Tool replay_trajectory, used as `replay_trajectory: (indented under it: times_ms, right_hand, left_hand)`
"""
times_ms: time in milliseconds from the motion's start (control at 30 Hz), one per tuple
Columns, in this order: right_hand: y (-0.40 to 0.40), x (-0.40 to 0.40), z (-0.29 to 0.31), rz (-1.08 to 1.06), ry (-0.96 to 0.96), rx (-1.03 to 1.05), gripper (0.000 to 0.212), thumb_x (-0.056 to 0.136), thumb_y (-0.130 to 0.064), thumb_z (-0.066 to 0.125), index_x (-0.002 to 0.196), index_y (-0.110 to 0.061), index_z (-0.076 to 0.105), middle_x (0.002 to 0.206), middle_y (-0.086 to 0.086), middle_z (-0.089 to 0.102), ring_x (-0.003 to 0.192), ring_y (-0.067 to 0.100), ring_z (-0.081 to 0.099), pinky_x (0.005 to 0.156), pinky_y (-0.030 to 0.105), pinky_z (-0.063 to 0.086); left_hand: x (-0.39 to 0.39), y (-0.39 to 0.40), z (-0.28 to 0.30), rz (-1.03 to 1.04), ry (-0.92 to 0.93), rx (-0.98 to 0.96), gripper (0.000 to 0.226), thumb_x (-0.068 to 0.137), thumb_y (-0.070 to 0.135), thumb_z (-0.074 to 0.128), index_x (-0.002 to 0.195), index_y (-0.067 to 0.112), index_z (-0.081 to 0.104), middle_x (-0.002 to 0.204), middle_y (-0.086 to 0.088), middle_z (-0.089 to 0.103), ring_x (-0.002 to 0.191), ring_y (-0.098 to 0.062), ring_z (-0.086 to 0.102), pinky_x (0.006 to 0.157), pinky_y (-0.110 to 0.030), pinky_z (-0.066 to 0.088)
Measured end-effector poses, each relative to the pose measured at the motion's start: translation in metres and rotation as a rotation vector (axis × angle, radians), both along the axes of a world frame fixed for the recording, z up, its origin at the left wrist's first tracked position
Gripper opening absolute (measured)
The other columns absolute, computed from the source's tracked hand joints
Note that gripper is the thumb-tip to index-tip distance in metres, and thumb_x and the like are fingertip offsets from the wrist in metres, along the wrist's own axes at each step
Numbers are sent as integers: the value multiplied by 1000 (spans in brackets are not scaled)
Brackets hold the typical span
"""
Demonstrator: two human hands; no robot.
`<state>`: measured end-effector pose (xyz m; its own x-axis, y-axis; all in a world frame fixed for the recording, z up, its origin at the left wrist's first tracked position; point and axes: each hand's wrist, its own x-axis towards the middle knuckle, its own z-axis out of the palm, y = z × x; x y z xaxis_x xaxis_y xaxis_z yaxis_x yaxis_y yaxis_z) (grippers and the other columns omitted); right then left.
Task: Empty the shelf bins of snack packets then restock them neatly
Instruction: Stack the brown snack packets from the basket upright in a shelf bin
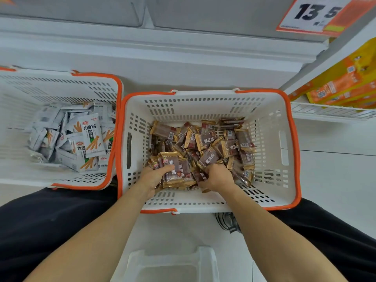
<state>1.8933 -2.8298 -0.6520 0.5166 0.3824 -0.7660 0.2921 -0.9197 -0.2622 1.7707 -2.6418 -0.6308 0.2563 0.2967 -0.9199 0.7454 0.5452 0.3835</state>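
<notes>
Both my hands are down in a white basket with an orange rim on the floor. It holds several brown-and-gold snack packets. My left hand grips a small stack of these packets at the basket's near side. My right hand has its fingers curled round more brown packets in the pile. A clear plastic shelf bin sits on the floor between my knees, with nothing in it.
A second white basket at the left holds several white-and-orange snack packets. White shelving runs across the top, with a price sign. Orange boxes stand on a wire shelf at the right.
</notes>
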Motion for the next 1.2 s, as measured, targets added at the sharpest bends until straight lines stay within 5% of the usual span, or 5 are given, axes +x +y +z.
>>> replay_trajectory:
  times_ms: [333,467,667,967,1200]
  right_hand:
    - [11,21,27,-305,166,-6,15,89,-19,68,86,-5,67,76,4,70,65,18,68,61,30,60]
    - [30,56,80,-531,92,301,35,95,-30,63,94,3,73,84,17,75,74,27,72,72,36,62]
    - [69,72,194,-413,11,779,26,84,-10,75,109,-18,77,104,-6,76,85,7,69,83,23,56]
    - [94,91,347,-159,-23,1322,42,83,19,67,115,-8,70,115,4,68,101,2,68,91,22,55]
    - [112,51,351,-196,65,1342,36,82,10,73,105,-18,74,111,15,73,100,32,70,89,36,59]
  left_hand:
    - [22,-5,28,-28,12,-52,66,72,35,89,125,10,59,132,0,53,130,-24,44,114,-48,28]
    - [36,2,57,-9,-24,-104,86,49,49,97,121,14,67,127,-6,66,118,-28,62,96,-47,53]
    - [74,35,150,-60,-238,-153,25,84,31,76,100,13,78,93,-14,77,77,-26,75,70,-40,63]
    - [77,114,322,-138,-771,-96,75,39,45,100,105,16,79,111,-16,74,88,-28,75,67,-38,61]
    - [52,89,328,-21,-745,9,37,77,23,72,108,5,75,103,-20,74,77,-27,75,66,-35,61]
